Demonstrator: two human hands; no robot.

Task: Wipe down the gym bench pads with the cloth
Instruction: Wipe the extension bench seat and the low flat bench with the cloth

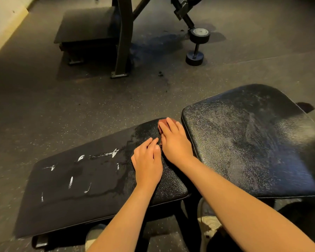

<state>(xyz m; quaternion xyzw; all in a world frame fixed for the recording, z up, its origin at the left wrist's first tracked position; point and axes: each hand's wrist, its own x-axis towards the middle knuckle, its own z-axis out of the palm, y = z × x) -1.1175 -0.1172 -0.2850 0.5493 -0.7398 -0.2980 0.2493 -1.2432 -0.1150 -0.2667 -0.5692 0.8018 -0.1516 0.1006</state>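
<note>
Right hand [176, 142] flat, pressing cloth [162, 124], its long axis pointing away; left hand [147, 166] flat on scuffed pad [71, 200]; dumbbell [196, 46] beyond.

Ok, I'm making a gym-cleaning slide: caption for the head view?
Right hand presses a reddish cloth on the white-marked bench pad, left hand flat beside it, streaked larger pad alongside.
</note>
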